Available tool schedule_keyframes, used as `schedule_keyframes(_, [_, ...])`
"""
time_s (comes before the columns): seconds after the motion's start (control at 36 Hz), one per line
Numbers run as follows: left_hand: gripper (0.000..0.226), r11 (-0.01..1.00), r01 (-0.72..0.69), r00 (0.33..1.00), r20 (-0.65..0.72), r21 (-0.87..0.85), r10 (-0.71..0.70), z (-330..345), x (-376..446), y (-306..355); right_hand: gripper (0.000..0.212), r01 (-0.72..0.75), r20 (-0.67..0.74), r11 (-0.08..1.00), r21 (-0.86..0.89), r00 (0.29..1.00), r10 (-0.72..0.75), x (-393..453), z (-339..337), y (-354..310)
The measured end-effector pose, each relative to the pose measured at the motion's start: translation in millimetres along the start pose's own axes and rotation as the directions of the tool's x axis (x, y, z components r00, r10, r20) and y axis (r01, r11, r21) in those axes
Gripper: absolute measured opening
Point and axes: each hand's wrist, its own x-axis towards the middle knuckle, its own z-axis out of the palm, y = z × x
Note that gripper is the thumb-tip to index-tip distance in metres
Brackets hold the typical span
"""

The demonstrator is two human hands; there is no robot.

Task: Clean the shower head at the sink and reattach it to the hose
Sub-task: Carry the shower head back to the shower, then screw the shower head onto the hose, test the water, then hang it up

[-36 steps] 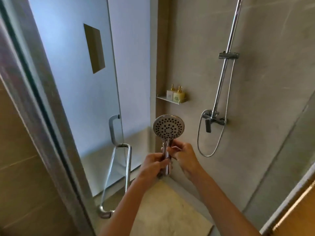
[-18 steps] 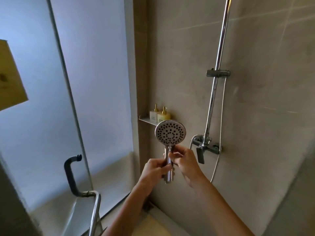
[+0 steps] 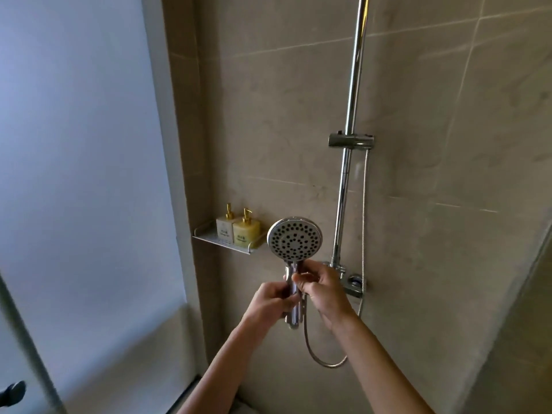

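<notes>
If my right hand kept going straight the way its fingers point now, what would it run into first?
The right hand points leftward and already pinches the shower head handle; beyond that it would probably meet the left hand, gripping just below.

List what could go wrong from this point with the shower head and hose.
1. The shower head is held only by its handle in the left hand and right hand; a slip could drop it onto the floor.
2. The hose hangs in a loose loop below; it may twist or kink during threading.
3. The pump bottles sit close beside the head; a swing could knock them off their shelf.
</notes>
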Motion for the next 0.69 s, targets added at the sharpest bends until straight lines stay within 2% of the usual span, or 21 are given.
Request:
schedule_keyframes(0.11, [0.021, 0.994, -0.007, 0.998, 0.060, 0.107, 0.001, -2.2, 34.6, -2.1, 0.021, -0.011, -0.064, 0.999, -0.040, 0.998, 0.008, 24.7, -8.2, 7.4])
schedule_keyframes(0.19, [0.025, 0.991, -0.022, 0.995, 0.095, 0.133, 0.010, -11.5, 63.4, 6.4, 0.023, 0.022, -0.087, 0.997, -0.068, 0.996, -0.028, 50.3, -6.5, 7.0])
schedule_keyframes(0.25, [0.014, 0.984, -0.058, 0.991, 0.127, 0.166, 0.037, -17.9, 84.2, 15.1, 0.024, 0.031, -0.118, 0.998, -0.054, 0.992, -0.037, 67.6, -5.7, 2.8])
schedule_keyframes(0.31, [0.021, 0.978, -0.089, 0.987, 0.149, 0.187, 0.062, -22.8, 101.1, 18.8, 0.022, 0.030, -0.153, 0.998, -0.055, 0.987, -0.038, 80.3, -6.3, 0.1])
schedule_keyframes(0.39, [0.036, 0.981, -0.102, 0.985, 0.153, 0.164, 0.076, -27.1, 118.4, 15.2, 0.020, 0.028, -0.162, 0.998, -0.061, 0.986, -0.038, 91.8, -6.6, 1.1])
schedule_keyframes(0.56, [0.036, 0.989, -0.113, 0.968, 0.234, 0.096, 0.088, -25.7, 151.1, 24.9, 0.017, 0.036, -0.144, 0.998, -0.055, 0.989, -0.044, 116.1, -18.4, -7.6])
schedule_keyframes(0.69, [0.035, 0.987, -0.141, 0.958, 0.263, 0.082, 0.116, -15.7, 173.9, 38.5, 0.015, 0.011, -0.156, 0.993, -0.120, 0.987, -0.030, 136.6, -36.2, -14.5])
